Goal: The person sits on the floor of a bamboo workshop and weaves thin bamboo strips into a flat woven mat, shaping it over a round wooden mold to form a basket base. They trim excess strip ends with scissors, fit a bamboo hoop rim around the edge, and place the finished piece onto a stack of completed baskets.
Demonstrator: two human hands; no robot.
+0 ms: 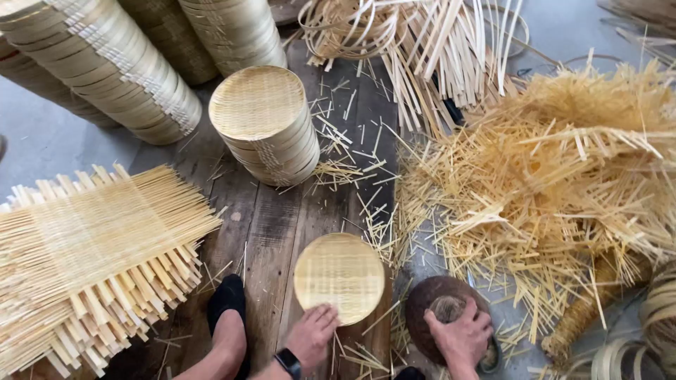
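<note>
My left hand (312, 335) grips the near edge of a round woven bamboo disc (339, 276) that rests on the dark wooden boards (271, 232). A black watch is on that wrist. My right hand (461, 336) is closed over the top of a dark round wooden block (431, 294) just right of the disc. A foot in a black shoe (227, 299) rests on the boards left of my left hand.
A short stack of round woven trays (265, 123) stands ahead on the boards, with taller stacks (105, 63) behind it. Square woven mats (91, 246) lie piled at the left. A heap of bamboo offcuts (549, 190) fills the right, long strips (422, 42) beyond.
</note>
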